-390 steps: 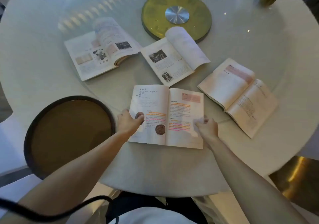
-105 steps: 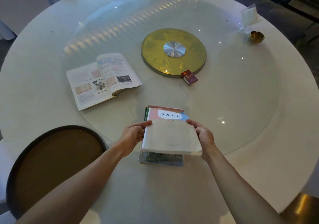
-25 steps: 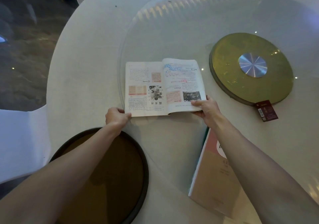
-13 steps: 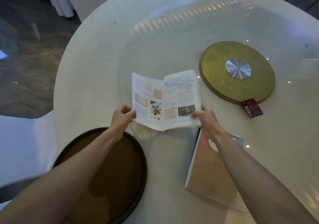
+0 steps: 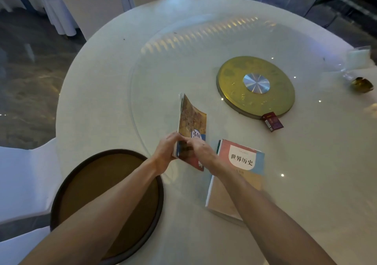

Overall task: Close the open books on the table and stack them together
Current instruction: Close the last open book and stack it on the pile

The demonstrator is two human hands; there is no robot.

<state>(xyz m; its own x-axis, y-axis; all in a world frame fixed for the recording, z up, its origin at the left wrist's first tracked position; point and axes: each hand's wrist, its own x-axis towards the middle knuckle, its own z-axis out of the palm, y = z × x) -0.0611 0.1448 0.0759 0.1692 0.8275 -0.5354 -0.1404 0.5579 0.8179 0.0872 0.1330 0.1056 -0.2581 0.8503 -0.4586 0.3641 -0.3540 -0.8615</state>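
Note:
A closed book with a brown painted cover (image 5: 191,121) stands tilted on edge above the white round table (image 5: 98,93), held from both sides. My left hand (image 5: 166,149) grips its near left edge and my right hand (image 5: 201,150) presses the cover near the bottom. To the right lies a stack of closed books (image 5: 236,175), its top cover pink, blue and beige with a white label, partly hidden by my right forearm.
A gold round disc with a silver hub (image 5: 256,87) sits under the glass turntable. A small red box (image 5: 272,121) lies at its near edge. A dark round brown tray (image 5: 106,201) is at front left. A small gold dish (image 5: 363,85) is at far right.
The open book has been folded shut and lifted on edge between both hands, closer to the stack. The view has shifted to the right.

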